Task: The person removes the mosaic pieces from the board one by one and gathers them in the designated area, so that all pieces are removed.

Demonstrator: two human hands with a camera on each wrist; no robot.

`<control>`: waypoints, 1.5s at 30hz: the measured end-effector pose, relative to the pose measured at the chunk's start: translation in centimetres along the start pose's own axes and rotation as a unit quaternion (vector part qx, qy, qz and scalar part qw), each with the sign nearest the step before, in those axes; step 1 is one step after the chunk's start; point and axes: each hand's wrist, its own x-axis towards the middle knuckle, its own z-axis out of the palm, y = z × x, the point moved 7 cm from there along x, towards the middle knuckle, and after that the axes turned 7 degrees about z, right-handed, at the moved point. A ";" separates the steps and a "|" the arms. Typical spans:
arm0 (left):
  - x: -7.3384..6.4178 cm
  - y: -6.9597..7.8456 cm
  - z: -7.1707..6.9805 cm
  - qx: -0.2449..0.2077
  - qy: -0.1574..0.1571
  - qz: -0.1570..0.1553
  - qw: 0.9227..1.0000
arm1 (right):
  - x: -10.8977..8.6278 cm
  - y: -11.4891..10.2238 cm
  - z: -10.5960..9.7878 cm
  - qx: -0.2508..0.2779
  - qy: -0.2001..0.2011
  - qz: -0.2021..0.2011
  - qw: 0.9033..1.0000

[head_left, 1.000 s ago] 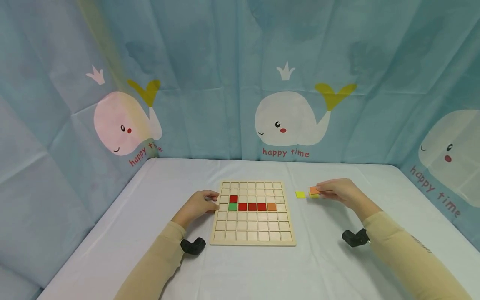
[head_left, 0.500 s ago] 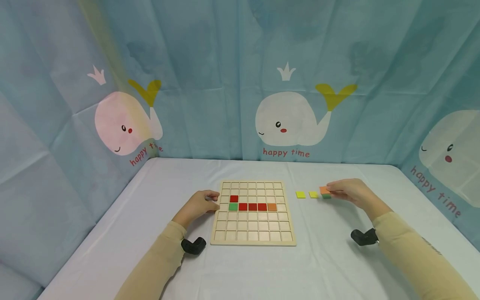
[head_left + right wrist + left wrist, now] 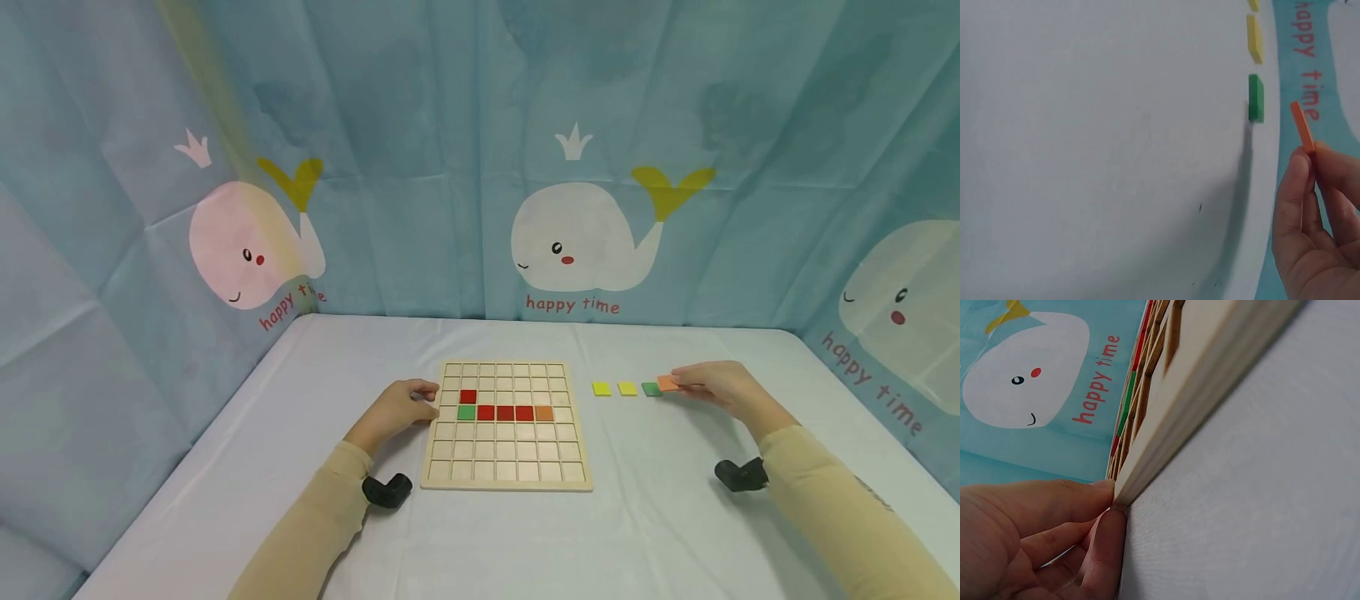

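Note:
A pale wooden grid board (image 3: 506,482) lies on the table. In its slots sit a green tile (image 3: 467,412), an orange tile (image 3: 543,413) and several red tiles (image 3: 505,413). At the board's left edge is my left hand (image 3: 393,417); in the left wrist view its thumb and finger hold that edge. My right hand (image 3: 723,387) pinches a loose orange tile (image 3: 1301,125) between thumb and fingers, just above the cloth. Immediately left of it lies a loose green tile (image 3: 651,389), then two yellow tiles (image 3: 627,389) in the same row.
White cloth covers the table (image 3: 487,542). Behind it hangs a blue curtain (image 3: 420,233) printed with whales, which also runs along both sides. A black wrist mount (image 3: 387,492) sits on the left sleeve, and another black mount (image 3: 741,475) on the right.
My right hand has moved right along the row with the orange tile, uncovering a second yellow tile and then the green one. The left hand has stayed at the board's edge.

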 end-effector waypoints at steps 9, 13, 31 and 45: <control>-0.2 -0.2 0.0 0.004 0.000 -0.001 1.000 | 0.6 1.1 -1.3 -0.004 0.018 0.002 1.000; -0.1 -0.2 0.0 0.005 0.001 0.003 1.000 | 0.9 1.3 -1.6 0.004 0.014 -0.004 1.000; 0.0 0.0 0.0 -0.004 0.000 0.013 1.000 | 2.1 1.5 -1.7 0.004 0.050 0.027 0.998; 0.0 0.1 0.0 -0.005 -0.002 0.015 1.000 | 1.6 1.3 -2.0 -0.060 0.075 0.017 0.995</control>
